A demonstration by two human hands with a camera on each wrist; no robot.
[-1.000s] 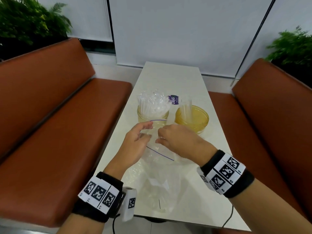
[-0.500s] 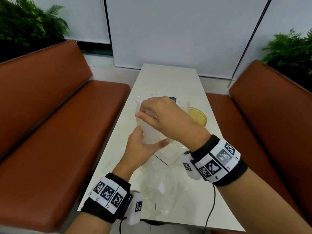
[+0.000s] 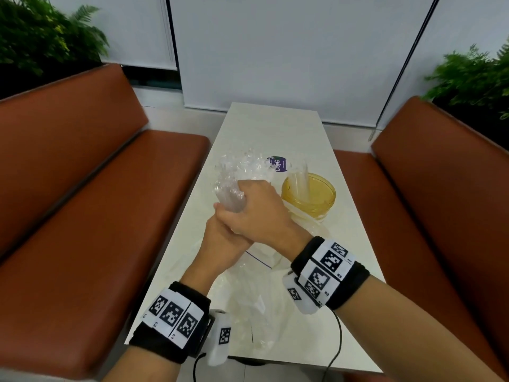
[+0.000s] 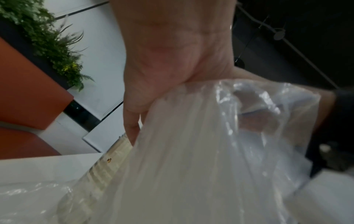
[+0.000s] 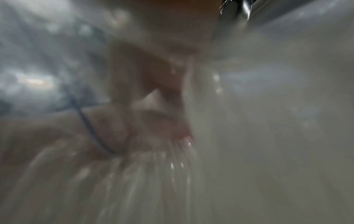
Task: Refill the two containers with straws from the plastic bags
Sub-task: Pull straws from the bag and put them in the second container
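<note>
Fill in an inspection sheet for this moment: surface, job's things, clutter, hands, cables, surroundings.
Surface: white table, far end bare.
Job's things: right jar holds few straws; left jar hidden behind hands, straws sticking up above them; straw bundle in right hand; clear bags lying on near table.
Clutter: purple label behind jars.
Hands: right hand grips bundle; left hand beneath it holds a bag.
Cables: black leads hang from wrist units.
Surroundings: brown benches both sides, plants, white blinds.
</note>
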